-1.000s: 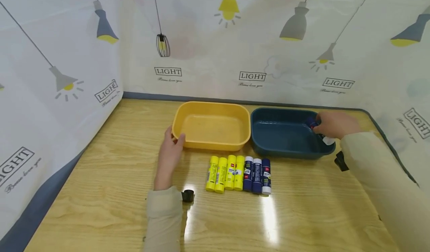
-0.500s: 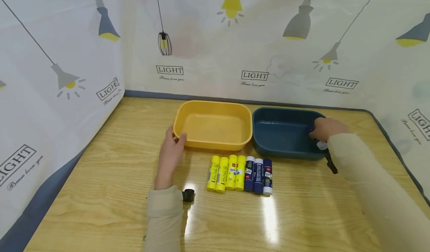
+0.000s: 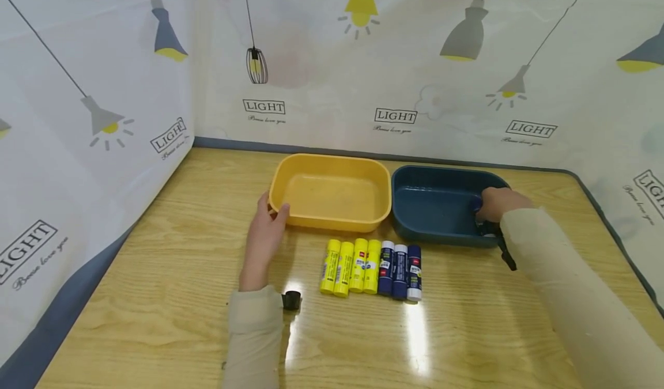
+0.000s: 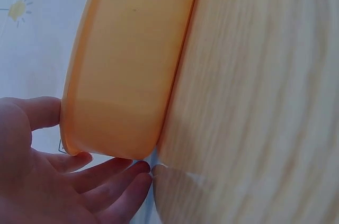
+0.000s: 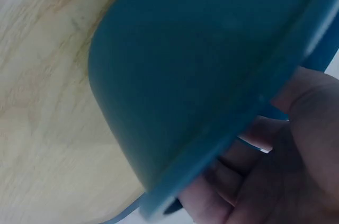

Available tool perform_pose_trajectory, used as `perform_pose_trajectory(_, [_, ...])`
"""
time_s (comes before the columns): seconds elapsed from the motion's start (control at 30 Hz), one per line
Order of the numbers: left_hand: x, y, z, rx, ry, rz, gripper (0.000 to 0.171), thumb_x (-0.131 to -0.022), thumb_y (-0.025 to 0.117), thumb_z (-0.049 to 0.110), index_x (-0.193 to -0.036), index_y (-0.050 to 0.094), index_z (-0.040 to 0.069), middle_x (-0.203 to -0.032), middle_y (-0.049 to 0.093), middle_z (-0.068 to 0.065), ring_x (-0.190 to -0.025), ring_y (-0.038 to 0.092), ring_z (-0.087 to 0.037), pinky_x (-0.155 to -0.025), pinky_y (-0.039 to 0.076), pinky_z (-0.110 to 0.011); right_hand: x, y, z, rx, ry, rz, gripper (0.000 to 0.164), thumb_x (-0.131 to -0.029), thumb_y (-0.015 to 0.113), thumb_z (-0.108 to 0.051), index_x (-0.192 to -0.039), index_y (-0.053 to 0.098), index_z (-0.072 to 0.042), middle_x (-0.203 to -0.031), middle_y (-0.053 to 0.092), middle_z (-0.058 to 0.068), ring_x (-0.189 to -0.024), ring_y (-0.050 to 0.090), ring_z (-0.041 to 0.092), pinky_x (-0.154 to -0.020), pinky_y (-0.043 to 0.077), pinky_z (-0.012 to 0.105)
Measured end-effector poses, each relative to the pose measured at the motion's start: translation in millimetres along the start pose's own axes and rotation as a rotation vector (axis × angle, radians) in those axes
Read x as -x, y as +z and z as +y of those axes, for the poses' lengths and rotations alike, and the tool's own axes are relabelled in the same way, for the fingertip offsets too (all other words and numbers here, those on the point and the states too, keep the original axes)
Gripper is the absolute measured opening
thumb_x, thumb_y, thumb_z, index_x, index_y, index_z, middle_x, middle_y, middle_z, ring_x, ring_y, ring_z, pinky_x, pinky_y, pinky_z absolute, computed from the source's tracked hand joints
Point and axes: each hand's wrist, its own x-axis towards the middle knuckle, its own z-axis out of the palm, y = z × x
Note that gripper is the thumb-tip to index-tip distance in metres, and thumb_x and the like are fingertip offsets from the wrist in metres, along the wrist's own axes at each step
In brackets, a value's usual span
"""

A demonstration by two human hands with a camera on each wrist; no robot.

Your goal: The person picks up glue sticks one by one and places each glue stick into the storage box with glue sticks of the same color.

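In the head view, my left hand [image 3: 264,236] grips the near left corner of a yellow plastic bin [image 3: 332,224]; in the left wrist view its thumb touches the rim and its fingers lie along the end wall. My right hand [image 3: 500,203] reaches into the right end of a dark teal bin [image 3: 436,232]. It pinches a navy glue stick [image 3: 475,203], mostly hidden by the fingers. In the right wrist view the bin's wall covers the fingertips. In front of the bins lie several yellow glue sticks [image 3: 358,265], beside three navy glue sticks [image 3: 400,271].
Both bins stand side by side on a wooden table [image 3: 181,297], near a wall sheet [image 3: 321,112] printed with lamps. Black straps [image 3: 291,301] hang at the wrists.
My right hand has moved left and lower into the teal bin with the navy glue stick. My left hand stays on the yellow bin. The head view has shifted slightly.
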Motion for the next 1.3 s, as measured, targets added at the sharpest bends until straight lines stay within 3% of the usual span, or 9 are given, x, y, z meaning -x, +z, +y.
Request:
perform_pose_trajectory(0.17, [1.2, 0.5, 0.0, -0.006, 0.006, 0.002, 0.062, -0.092, 0.044, 0.041, -0.142, 0.018, 0.017, -0.137, 0.036, -0.010, -0.118, 0.041, -0.024, -0.094, 0.036, -0.039, 1, -3, 0, -0.013, -0.011, -0.008, 0.027, -0.083, 0.060, -0.023, -0.093, 0.056, 0.002, -0.069, 0.055, 0.008, -0.058, 0.051, 0.020, -0.052, 0.041, 0.033])
perform_pose_trajectory(0.3, [2.6, -0.7, -0.9, -0.019, 0.013, -0.002, 0.064, -0.091, 0.043, 0.044, -0.143, 0.016, 0.016, -0.137, 0.036, -0.011, -0.119, 0.041, -0.024, -0.094, 0.036, -0.040, 5, -8, -1, -0.020, -0.027, -0.019, 0.039, -0.085, 0.057, -0.026, -0.106, 0.053, 0.006, -0.069, 0.057, 0.007, -0.058, 0.053, 0.019, -0.056, 0.043, 0.034])
perform_pose_trajectory(0.4, [3.0, -1.4, -1.7, -0.020, 0.011, -0.010, 0.066, -0.091, 0.042, 0.045, -0.143, 0.015, 0.016, -0.137, 0.036, -0.011, -0.119, 0.041, -0.024, -0.094, 0.036, -0.040, 8, -12, -2, -0.021, -0.031, -0.034, 0.052, -0.086, 0.055, -0.030, -0.119, 0.046, 0.010, -0.079, 0.059, 0.010, -0.062, 0.055, 0.019, -0.060, 0.045, 0.037])
perform_pose_trajectory(0.57, [3.3, -0.4, -3.5, -0.021, -0.006, -0.019, 0.066, -0.091, 0.042, 0.045, -0.143, 0.014, 0.016, -0.139, 0.034, -0.010, -0.120, 0.040, -0.024, -0.095, 0.036, -0.039, 16, -14, -3, -0.022, -0.058, -0.033, 0.056, -0.088, 0.052, -0.032, -0.125, 0.041, 0.009, -0.088, 0.060, 0.013, -0.068, 0.057, 0.021, -0.059, 0.046, 0.036])
perform_pose_trajectory(0.87, [2.2, 1.4, -3.7, -0.010, -0.003, -0.016, 0.065, -0.092, 0.042, 0.041, -0.143, 0.013, 0.014, -0.138, 0.034, -0.011, -0.120, 0.040, -0.025, -0.095, 0.036, -0.039, 33, -14, -7, 0.040, -0.117, 0.090, 0.067, -0.087, 0.047, -0.051, -0.126, 0.044, 0.004, -0.118, 0.049, 0.029, -0.097, 0.052, 0.042, -0.071, 0.042, 0.053])
perform_pose_trajectory(1.13, [3.5, -0.2, 0.1, -0.007, -0.023, -0.039, 0.068, -0.091, 0.041, 0.046, -0.144, 0.010, 0.017, -0.140, 0.031, -0.010, -0.122, 0.038, -0.024, -0.096, 0.035, -0.040, 58, -10, -14, -0.031, -0.155, 0.192, 0.081, -0.083, 0.039, -0.064, -0.131, 0.038, 0.001, -0.110, 0.056, 0.022, -0.090, 0.057, 0.033, -0.068, 0.044, 0.048])
perform_pose_trajectory(1.3, [2.7, 0.8, 0.8, -0.006, -0.006, -0.040, 0.068, -0.091, 0.041, 0.047, -0.144, 0.010, 0.017, -0.140, 0.031, -0.010, -0.122, 0.038, -0.024, -0.095, 0.035, -0.040, 76, -4, -21, -0.113, -0.177, 0.255, 0.080, -0.082, 0.037, -0.066, -0.133, 0.037, -0.005, -0.110, 0.057, 0.018, -0.085, 0.059, 0.027, -0.066, 0.045, 0.045])
